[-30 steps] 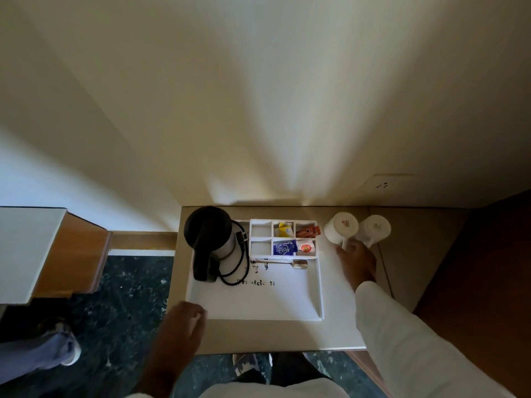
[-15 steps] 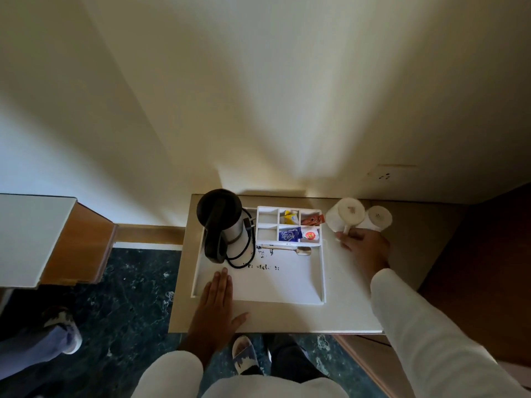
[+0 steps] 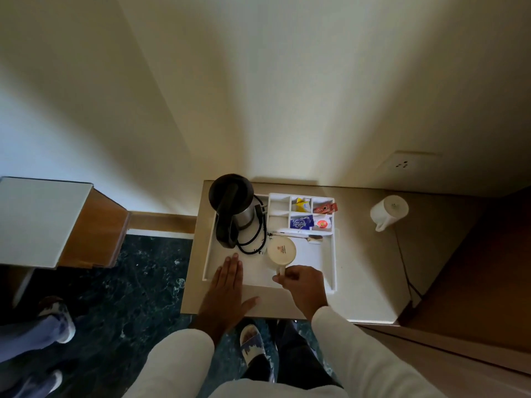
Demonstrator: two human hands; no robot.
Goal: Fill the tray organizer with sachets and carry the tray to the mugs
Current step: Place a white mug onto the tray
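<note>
**Mug on tray, right hand on its handle**

Right hand (image 3: 301,282) was pinched shut on the handle of a white mug (image 3: 281,251) – the mug stood on the open floor of the white tray (image 3: 319,262), roughly at the tray's centre. Left hand (image 3: 227,285) lay flat, fingers spread apart, holding nothing, over the tray's near-left corner at 7 o'clock from the mug.

Organizer (image 3: 280,206) sat in the tray's far-right part, 12 to 1 o'clock from the mug: yellow sachet (image 3: 302,204), red sachet (image 3: 326,208), blue sachet (image 3: 300,222), white-and-red sachet (image 3: 322,223); its left cells looked bare. Spoon (image 3: 298,236) lay just in front of it. Kettle (image 3: 232,208) stood at 10 o'clock, cord coiled beside it.

Second mug (image 3: 388,211) stood on the counter (image 3: 370,271), off the tray – 2 o'clock, well apart.
</note>
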